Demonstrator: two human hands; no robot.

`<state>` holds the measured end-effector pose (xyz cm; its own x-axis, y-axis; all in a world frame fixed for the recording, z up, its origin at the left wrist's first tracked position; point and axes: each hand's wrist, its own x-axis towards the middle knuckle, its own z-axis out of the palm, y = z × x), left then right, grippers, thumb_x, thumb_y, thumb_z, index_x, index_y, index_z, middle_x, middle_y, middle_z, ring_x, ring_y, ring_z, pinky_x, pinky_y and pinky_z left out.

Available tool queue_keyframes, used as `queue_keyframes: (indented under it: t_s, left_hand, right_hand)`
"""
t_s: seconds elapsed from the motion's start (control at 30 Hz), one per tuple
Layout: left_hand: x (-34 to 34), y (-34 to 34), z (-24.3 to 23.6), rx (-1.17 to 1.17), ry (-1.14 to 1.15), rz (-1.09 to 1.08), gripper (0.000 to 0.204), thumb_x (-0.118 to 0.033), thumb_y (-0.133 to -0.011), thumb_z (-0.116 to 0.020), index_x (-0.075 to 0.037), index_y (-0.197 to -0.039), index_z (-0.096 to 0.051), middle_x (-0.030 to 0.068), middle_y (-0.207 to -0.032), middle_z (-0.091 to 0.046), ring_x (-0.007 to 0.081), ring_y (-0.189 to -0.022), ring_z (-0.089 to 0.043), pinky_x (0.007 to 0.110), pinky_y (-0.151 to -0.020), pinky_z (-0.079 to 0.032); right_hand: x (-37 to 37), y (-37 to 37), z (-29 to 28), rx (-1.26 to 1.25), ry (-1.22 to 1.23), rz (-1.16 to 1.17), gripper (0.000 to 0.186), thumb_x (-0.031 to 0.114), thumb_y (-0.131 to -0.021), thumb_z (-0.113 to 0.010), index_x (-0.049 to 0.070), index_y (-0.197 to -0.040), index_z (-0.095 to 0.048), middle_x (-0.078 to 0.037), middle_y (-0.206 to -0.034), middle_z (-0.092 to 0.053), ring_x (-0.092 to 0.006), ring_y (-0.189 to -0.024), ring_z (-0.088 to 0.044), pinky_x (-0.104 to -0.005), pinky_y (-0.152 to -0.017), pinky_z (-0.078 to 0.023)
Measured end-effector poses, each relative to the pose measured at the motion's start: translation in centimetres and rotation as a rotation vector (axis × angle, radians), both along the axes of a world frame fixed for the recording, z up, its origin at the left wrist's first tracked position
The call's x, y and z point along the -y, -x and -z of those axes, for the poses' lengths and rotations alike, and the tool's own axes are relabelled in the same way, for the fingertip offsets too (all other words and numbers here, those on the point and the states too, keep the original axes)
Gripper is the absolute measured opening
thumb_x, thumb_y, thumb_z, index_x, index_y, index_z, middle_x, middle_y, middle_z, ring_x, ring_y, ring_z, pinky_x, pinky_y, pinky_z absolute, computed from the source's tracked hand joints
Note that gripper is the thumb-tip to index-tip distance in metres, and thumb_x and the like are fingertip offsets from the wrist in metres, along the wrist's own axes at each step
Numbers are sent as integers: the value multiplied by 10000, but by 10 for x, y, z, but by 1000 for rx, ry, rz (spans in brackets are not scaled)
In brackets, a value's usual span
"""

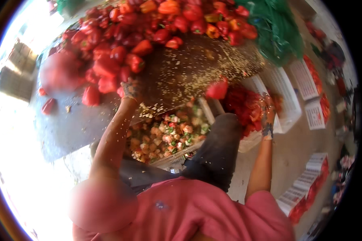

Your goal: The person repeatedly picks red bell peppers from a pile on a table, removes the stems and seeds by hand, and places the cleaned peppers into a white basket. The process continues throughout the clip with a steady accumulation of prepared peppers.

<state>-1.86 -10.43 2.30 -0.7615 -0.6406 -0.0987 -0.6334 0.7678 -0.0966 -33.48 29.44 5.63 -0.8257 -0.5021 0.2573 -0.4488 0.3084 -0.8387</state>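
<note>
At the near edge of the pepper pile, my left hand [131, 89] has its smudged fingers curled by a red bell pepper [120, 92], mostly covered by the hand. More whole red bell peppers [107, 66] lie heaped just beyond it. Off to the right, my right hand [267, 110] is over red pepper pieces [243, 104] in a white crate, its blurred fingers stretched out. A single red pepper [217, 89] shows at the table's edge between the hands. Pepper cores and seeds [169, 134] fill a box below the table edge, by my legs.
Pale seeds are scattered over the metal table [161, 76]. A green mesh bag [275, 32] lies at the far right. Another white crate [287, 100] stands beyond my right hand. White crates with red contents [303, 180] line the floor on the right.
</note>
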Motion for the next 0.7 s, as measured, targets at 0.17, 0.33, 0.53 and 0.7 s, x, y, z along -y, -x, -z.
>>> queue_keyframes:
  t_s: [0.17,0.33,0.53,0.7]
  left_hand:
    - [-7,-53,-2,-352,-9,-239,213,-253,-829,-581,-86,-927,-669,112,-967,-662,274,-896,-628,395,-744,-520]
    - [-9,-66,57,-1105,-477,-761,355,-342,-843,-603,-75,-1070,-661,165,-980,-661,344,-972,-597,416,-870,-461]
    - [-43,-63,32,-704,178,-18,194,-282,-848,-576,-124,-909,-669,81,-982,-652,293,-992,-572,419,-809,-461]
    - [-27,-22,25,-559,92,-253,275,-265,-904,-501,-73,-798,-667,102,-874,-668,297,-902,-608,427,-766,-463]
  right_hand:
    - [131,-131,9,194,-6,-555,437,315,-947,-549,38,-1281,-506,-101,-1145,-617,-234,-1005,-599,-317,-872,-492]
    - [230,-270,44,549,-284,-605,370,164,-837,-629,63,-1184,-551,-135,-974,-661,-260,-753,-653,-359,-667,-525]
    - [256,-288,77,23,-126,-527,417,92,-816,-614,89,-1220,-508,-205,-1021,-627,-396,-895,-609,-466,-751,-501]
    - [292,-241,148,-272,-203,-573,113,115,-859,-585,68,-960,-598,-100,-682,-619,-186,-589,-576,-347,-527,-434]
